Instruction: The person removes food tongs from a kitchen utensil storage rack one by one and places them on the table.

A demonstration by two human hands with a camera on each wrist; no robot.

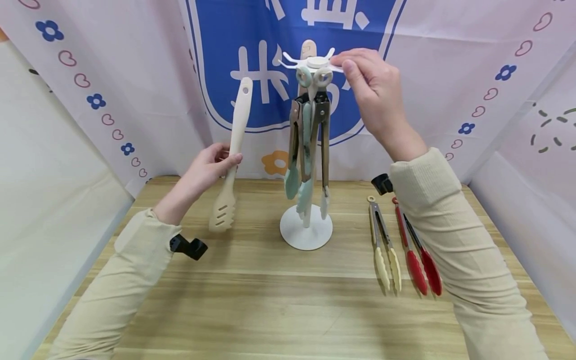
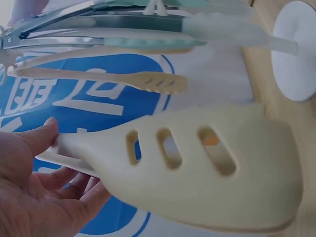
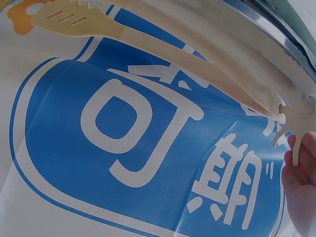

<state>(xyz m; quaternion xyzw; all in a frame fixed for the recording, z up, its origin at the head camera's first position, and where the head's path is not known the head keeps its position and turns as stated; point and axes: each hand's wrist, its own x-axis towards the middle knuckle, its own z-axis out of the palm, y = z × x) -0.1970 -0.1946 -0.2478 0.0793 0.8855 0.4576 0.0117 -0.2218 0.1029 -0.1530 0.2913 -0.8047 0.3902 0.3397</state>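
My left hand [image 1: 215,162] grips a cream slotted spatula [image 1: 241,115] by its handle, toothed head downward, left of the white utensil stand [image 1: 306,235]. In the left wrist view the slotted head [image 2: 187,163] looms large past the fingers. My right hand [image 1: 375,87] pinches one hook arm [image 3: 296,148] of the stand's top between thumb and fingers. Mint-green tongs [image 1: 304,195] and white-tipped tongs [image 1: 325,202] hang by their rings from the front hooks. Another slotted spatula [image 3: 74,19] hangs at the back, mostly hidden in the head view.
Right of the stand, cream-tipped tongs [image 1: 388,265] and red tongs [image 1: 417,272] lie on the wooden table [image 1: 279,310], close beside my right sleeve. Behind the stand hangs a white cloth with a blue emblem [image 1: 265,115]. Pale walls flank both sides.
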